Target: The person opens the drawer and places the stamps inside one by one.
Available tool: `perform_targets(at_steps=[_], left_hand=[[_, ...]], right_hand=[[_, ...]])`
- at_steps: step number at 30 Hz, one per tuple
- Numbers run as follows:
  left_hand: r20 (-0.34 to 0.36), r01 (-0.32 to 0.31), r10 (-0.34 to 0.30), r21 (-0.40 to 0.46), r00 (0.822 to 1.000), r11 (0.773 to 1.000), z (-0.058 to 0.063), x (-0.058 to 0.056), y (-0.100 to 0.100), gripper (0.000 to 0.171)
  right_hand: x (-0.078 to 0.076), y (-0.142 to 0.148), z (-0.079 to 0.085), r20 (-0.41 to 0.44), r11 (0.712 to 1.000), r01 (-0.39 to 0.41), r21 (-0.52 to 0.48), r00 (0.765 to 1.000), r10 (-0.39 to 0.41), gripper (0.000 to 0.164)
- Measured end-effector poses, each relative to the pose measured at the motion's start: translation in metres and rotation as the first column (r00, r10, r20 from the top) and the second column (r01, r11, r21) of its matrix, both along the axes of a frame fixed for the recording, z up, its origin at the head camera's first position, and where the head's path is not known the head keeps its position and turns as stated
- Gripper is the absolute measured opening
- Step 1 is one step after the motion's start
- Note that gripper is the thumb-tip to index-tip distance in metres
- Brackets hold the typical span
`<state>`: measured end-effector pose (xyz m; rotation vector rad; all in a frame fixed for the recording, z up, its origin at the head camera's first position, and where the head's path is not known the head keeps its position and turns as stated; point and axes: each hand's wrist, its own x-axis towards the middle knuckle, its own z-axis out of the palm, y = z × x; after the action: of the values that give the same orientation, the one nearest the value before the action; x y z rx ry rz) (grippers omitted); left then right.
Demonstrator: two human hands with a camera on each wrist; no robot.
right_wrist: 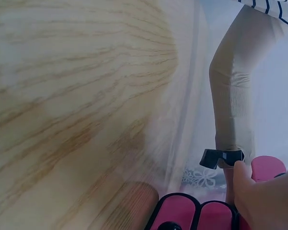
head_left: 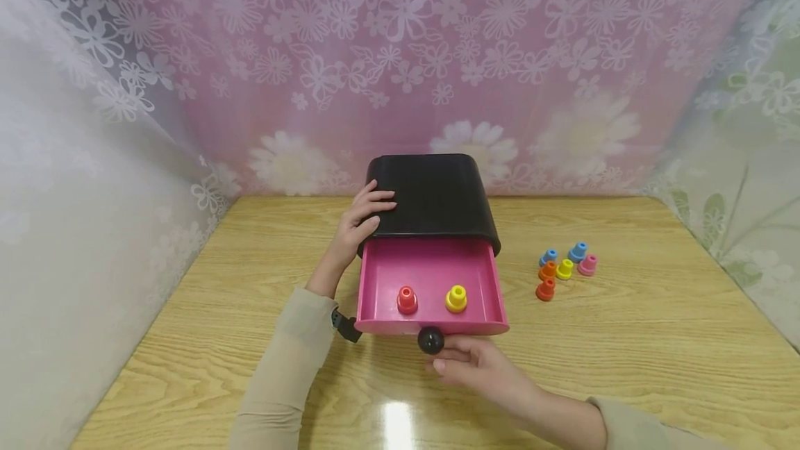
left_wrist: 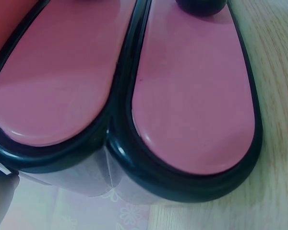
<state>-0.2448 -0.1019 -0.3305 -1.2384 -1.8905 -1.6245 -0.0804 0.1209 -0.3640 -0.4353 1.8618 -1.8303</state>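
Nook, curtained, apparently indoor; wider room hidden, home or studio undetermined. Back: pink curtain (head_left: 400,54), white flower print. Sides: left curtain (head_left: 81,228) and right curtain (head_left: 756,179), pale, patterned. Base: wood-grain worktop (head_left: 250,290) between them.

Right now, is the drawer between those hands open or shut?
Open: the drawer juts from the black casing, its pink floor showing, with a red peg and a yellow peg inside.
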Motion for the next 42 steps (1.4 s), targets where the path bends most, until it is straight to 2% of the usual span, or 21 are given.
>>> perform_targets(at_steps=[7, 14, 19, 28, 35, 42], left_hand=[[0.006, 0.004, -0.004, 0.005, 1.0, 1.0, 0.0, 0.001, 0.0, 0.032], [0.009, 0.001, -0.001, -0.003, 1.0, 1.0, 0.001, 0.0, -0.001, 0.032], [0.012, -0.004, 0.004, -0.007, 1.0, 1.0, 0.001, 0.001, -0.001, 0.032], [0.022, -0.002, 0.003, -0.006, 1.0, 1.0, 0.0, 0.001, -0.001, 0.033], [0.022, 0.015, -0.015, 0.002, 1.0, 1.0, 0.0, 0.001, -0.001, 0.032], [0.026, 0.01, -0.01, -0.004, 1.0, 1.0, 0.0, 0.0, -0.001, 0.033]], right_hand=[[0.002, -0.005, 0.0, 0.0, 0.998, 0.061, -0.018, 0.998, -0.061, 0.048], [0.003, -0.01, 0.002, 0.084, 0.988, 0.138, -0.073, 0.988, -0.132, 0.052], [0.003, -0.012, 0.004, 0.108, 0.981, 0.179, -0.072, 0.979, -0.171, 0.051], [0.003, -0.011, 0.006, 0.131, 0.98, 0.192, -0.06, 0.974, -0.183, 0.048], [0.003, -0.012, 0.009, 0.108, 0.978, 0.193, -0.076, 0.977, -0.184, 0.044], [0.0, -0.014, 0.013, 0.143, 0.97, 0.224, -0.094, 0.967, -0.209, 0.041]])
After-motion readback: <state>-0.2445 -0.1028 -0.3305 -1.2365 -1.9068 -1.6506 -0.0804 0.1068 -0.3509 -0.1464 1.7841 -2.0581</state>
